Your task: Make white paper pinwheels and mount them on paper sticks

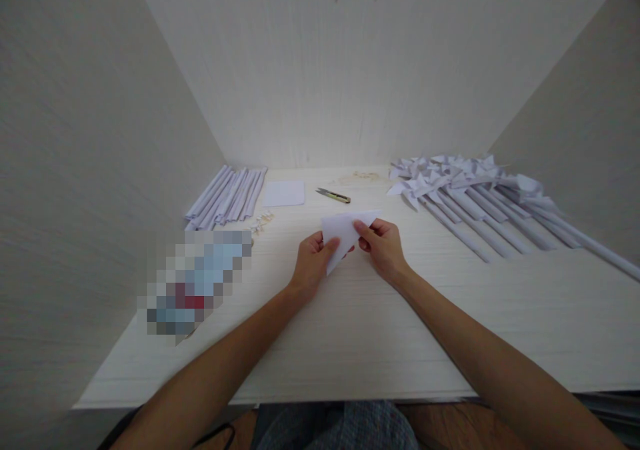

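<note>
You sat at a pale tabletop (pixel 350 343) boxed in by light walls on the left, right and back, and it filled the lower half of the frame. The biggest heap on it lay at the upper right: a pile of finished paper pinwheels (pixel 450 183), their white stick handles fanning toward the right edge. At the upper left lay a smaller bundle of rolled paper sticks (pixel 227 197), not yet fitted with heads. A blurred-out patch covered something at the left of the tabletop, so I cannot say what lay there.

At the centre, you held a folded white sheet (pixel 345 233) just above the tabletop, between both hands. Your left hand (pixel 313 267) pinched its lower left part, fingers clamped on the paper. Your right hand (pixel 383 247) gripped the upper right edge, thumb and fingers closed on it too. The sheet showed a diagonal fold with a point hanging down, so I judge you were early in shaping one more head: folding begun, cutting and mounting on a stick left to do.

Behind the sheet lay a blank paper square (pixel 283 194), and just right of it small snips (pixel 333 195). A few tiny scraps or pins (pixel 263 222) sat near the sticks; too small to tell which.
</note>
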`<state>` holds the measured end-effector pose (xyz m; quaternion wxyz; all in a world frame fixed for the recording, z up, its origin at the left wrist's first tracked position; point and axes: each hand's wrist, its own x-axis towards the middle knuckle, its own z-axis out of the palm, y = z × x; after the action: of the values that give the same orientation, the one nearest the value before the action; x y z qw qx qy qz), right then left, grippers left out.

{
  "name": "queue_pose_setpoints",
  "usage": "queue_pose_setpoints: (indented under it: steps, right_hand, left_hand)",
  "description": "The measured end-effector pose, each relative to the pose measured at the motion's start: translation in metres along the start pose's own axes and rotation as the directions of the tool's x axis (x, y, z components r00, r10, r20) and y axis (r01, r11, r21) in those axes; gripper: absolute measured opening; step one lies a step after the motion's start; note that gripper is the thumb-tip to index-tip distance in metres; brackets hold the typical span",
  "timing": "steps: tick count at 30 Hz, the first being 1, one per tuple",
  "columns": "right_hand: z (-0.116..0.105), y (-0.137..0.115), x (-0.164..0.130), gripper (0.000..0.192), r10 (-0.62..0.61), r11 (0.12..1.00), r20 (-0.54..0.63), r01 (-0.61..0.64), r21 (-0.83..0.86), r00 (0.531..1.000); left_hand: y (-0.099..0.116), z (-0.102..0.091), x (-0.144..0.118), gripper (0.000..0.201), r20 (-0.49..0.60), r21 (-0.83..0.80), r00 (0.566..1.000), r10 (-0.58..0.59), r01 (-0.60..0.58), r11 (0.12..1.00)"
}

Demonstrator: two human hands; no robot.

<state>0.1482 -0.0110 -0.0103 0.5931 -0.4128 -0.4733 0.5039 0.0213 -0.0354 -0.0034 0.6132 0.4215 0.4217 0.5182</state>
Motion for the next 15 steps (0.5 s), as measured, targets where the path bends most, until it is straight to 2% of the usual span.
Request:
queue_pose_setpoints:
  steps: [12,15]
  right_hand:
    - [0.0017,-0.0004,-0.0009,0.024,0.002,0.997,-0.093,-0.008,-0.073,0.996]
    - [0.0021,-0.0006,-0.0011,0.026,0.022,0.998,-0.079,-0.026,-0.056,0.997]
  left_hand:
    - [-0.0008,0.0001,-0.0004,0.028,0.006,0.007,1.000,0.005,-0.005,1.000]
    - [-0.0005,0.0005,-0.0002,0.029,-0.009,0.002,1.000,0.012,-0.012,1.000]
